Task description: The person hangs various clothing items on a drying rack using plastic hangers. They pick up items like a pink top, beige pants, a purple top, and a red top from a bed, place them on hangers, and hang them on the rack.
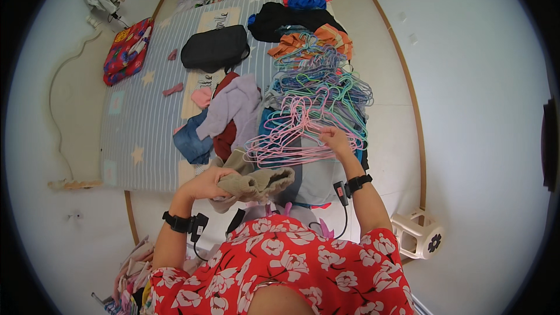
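Observation:
My left hand [209, 183] grips a khaki ribbed garment [258, 184], which hangs in bunched folds before my body. Its gathered opening points to the right. Over a pile of pink plastic clothes hangers [291, 140], my right hand [336, 141] has its fingers bent together at the pile's right side. Whether those fingers hold a hanger, I cannot tell. Green and purple hangers [323, 74] lie heaped beyond the pink ones. Left of the hangers are a lilac fuzzy garment [236, 100], a dark red garment [225, 140] and folded blue jeans [194, 138].
A bed with a striped sheet [153, 127] carries a black bag [216, 47], a red patterned bundle [129, 50], orange clothing [334, 39] and black clothing [293, 19]. A beige plastic stool [418, 232] stands at right. Clothes [133, 271] hang on a rack at lower left.

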`<state>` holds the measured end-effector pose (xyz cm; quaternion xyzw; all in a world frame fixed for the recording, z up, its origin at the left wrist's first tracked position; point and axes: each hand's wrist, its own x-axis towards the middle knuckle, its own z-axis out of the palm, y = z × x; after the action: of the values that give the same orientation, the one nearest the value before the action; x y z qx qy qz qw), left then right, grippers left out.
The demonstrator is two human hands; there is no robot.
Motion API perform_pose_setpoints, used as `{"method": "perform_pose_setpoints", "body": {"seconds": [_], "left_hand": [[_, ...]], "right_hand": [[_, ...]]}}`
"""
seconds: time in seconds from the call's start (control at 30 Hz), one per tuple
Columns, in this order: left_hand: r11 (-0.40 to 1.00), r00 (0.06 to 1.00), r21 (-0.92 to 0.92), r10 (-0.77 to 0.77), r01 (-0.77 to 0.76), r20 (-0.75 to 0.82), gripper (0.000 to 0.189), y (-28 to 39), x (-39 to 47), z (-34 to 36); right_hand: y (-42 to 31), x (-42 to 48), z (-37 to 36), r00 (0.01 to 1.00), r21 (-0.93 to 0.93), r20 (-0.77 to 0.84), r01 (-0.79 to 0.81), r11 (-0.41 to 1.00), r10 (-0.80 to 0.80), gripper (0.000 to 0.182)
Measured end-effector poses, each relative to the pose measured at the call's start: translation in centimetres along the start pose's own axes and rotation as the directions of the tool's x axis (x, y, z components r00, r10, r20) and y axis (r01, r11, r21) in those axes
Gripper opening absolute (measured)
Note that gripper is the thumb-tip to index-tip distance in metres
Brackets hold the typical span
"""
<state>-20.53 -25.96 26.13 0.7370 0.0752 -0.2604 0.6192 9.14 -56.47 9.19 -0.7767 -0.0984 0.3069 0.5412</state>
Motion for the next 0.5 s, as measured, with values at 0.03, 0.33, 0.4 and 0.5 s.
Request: {"method": "perform_pose_setpoints", "body": {"seconds": [0.03,0.33,0.4,0.5], "left_hand": [[0.999,1.0,-0.031,-0.006,0.006,-0.013,0.043,0.5,0.0,0.6],[0.984,0.986,-0.155,-0.108,0.088,-0.128,0.049,4.4,0.6,4.0],[0.981,0.983,-0.174,-0.115,0.089,-0.145,0.05,4.8,1.3,4.8],[0.976,0.982,-0.192,-0.134,0.108,-0.13,0.055,5.0,3.0,5.6]], "right_hand": [[1.0,0.5,0.0,1.0,-0.036,0.005,0.01,0.999,-0.01,0.028],[3.0,4.8,1.3,0.957,-0.488,0.02,0.261,0.833,-0.288,0.021],[3.1,5.3,1.2,0.944,-0.591,0.056,0.295,0.751,-0.326,0.017],[4.9,6.5,1.0,0.904,-0.646,0.031,0.343,0.682,-0.426,0.015]]}}
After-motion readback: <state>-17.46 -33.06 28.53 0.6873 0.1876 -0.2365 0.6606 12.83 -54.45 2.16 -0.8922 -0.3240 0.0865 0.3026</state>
